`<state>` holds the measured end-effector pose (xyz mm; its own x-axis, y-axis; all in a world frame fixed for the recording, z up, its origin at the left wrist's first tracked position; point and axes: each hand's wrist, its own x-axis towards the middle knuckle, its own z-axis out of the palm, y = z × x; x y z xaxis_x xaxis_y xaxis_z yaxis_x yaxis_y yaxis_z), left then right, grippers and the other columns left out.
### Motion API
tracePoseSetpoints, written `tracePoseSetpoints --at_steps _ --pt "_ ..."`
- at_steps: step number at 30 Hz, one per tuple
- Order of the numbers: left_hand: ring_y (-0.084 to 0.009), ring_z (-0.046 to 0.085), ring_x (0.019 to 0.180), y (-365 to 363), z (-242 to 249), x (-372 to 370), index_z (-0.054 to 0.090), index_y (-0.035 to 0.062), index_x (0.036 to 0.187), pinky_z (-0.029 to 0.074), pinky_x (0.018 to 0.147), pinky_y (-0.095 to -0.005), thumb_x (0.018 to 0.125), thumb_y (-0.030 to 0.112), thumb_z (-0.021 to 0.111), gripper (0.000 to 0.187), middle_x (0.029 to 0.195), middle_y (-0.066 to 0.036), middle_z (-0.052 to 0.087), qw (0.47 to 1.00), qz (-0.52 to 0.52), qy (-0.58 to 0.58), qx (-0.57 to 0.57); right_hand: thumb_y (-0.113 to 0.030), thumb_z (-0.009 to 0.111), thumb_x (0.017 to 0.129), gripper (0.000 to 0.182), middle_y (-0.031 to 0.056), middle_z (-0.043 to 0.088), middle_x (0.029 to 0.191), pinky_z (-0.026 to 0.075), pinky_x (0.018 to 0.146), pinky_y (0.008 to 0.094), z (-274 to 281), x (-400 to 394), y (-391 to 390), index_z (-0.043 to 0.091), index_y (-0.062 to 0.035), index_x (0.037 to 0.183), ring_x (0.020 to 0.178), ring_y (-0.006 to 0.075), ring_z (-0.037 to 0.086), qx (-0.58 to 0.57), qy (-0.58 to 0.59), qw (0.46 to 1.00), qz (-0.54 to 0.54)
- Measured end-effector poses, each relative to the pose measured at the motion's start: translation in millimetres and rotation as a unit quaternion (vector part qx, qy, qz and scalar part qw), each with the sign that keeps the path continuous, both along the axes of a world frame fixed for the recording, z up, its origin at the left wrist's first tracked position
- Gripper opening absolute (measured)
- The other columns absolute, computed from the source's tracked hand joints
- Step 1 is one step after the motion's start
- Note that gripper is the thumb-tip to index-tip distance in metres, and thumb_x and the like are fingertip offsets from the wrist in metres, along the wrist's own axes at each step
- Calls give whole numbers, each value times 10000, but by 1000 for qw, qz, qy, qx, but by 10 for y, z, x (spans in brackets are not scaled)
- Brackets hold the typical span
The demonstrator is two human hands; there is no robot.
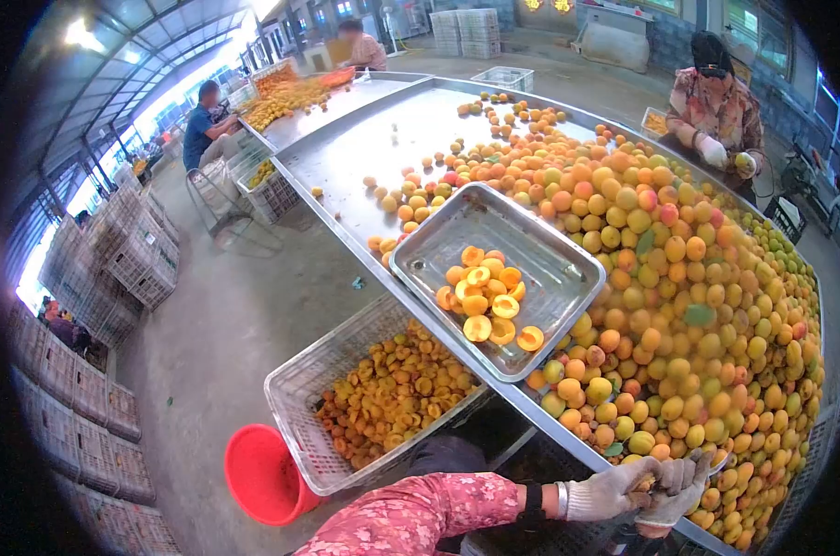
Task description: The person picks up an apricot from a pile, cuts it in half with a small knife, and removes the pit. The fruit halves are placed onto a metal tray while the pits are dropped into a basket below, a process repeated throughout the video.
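Note:
Both my gloved hands meet at the table's near edge, low on the right. My left hand (pixel 614 491) comes in from the pink patterned sleeve, its fingers bent against the other glove. My right hand (pixel 676 493) is closed beside it, with a bit of metal showing at its fingers; what lies between the hands is too small to make out. Whole apricots (pixel 670 371) are heaped around and behind them. Up and to the left, a metal tray (pixel 554 310) rests on the table edge, holding halved apricots (pixel 480 292).
Below the table edge stand a white crate (pixel 295 403) of apricot pieces and a red bucket (pixel 262 473). A person in gloves (pixel 716 102) works across the metal table (pixel 346 139). Stacked crates (pixel 123 246) stand at left; other people sit farther back.

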<state>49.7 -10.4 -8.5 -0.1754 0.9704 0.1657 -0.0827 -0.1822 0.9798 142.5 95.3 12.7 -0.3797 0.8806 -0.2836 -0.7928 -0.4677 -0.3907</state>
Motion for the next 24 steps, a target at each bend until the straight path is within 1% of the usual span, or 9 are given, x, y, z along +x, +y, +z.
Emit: tracePoseSetpoints --at_steps 10,12,14,15,19,21,22,23,24 --pt "-247 556 1031 3 -64 23 465 27 1177 435 914 -353 928 305 621 404 1045 -148 560 998 11 -2 55 -261 441 1035 325 -71 200 510 181 418 248 -147 62 -2 397 -153 732 436 59 189 31 23 997 67" --pt "-246 561 1025 -6 -54 27 472 27 1178 436 909 -356 925 322 629 419 1036 -147 563 999 7 -4 53 -273 452 1030 307 -73 194 505 182 416 262 -135 -22 -83 429 -134 757 429 70 186 57 -157 985 -43" --pt "-218 567 954 6 -87 56 481 41 1140 451 883 -335 931 455 590 476 993 -99 577 997 40 7 65 -282 458 1027 291 -70 197 499 187 408 266 -236 94 12 460 -117 787 419 76 184 43 -75 996 0" --pt "-218 567 954 2 -110 78 481 41 1140 451 883 -335 931 455 590 476 993 -99 577 997 42 12 65 -292 465 1023 283 -67 200 493 191 401 271 -225 124 27 492 -99 817 409 83 181 28 5 999 39" --pt "-210 582 915 -19 -310 214 531 24 1059 467 845 -336 978 355 522 341 934 -110 590 996 76 -37 -3 -318 508 1000 280 -65 211 482 188 384 274 -109 263 17 549 -93 838 390 92 187 97 27 989 107" --pt "-201 585 907 -77 -383 200 551 18 1032 472 831 -335 990 314 498 303 919 -113 594 994 69 -86 -26 -308 546 973 264 -59 264 471 196 374 263 -42 312 -99 578 -100 813 378 90 223 114 -220 965 88" --pt "-194 591 891 -143 -355 163 570 19 1021 484 811 -332 985 271 487 268 908 -112 602 995 87 -16 -52 -255 592 930 192 -64 382 513 236 382 247 99 292 -198 611 -100 819 398 69 303 173 -322 923 120" --pt "-188 598 875 -202 -340 181 590 19 1010 496 791 -329 979 229 477 241 898 -110 610 992 94 46 -77 -163 609 913 100 -25 543 645 329 428 227 -76 311 -127 642 -69 903 472 69 410 268 -371 879 135" --pt "-184 605 853 -266 -310 170 598 22 1039 509 762 -330 967 213 482 235 893 -110 621 987 127 77 -64 -77 656 843 72 2 610 773 412 542 215 279 308 -321 678 -46 905 621 66 511 241 -449 830 228"
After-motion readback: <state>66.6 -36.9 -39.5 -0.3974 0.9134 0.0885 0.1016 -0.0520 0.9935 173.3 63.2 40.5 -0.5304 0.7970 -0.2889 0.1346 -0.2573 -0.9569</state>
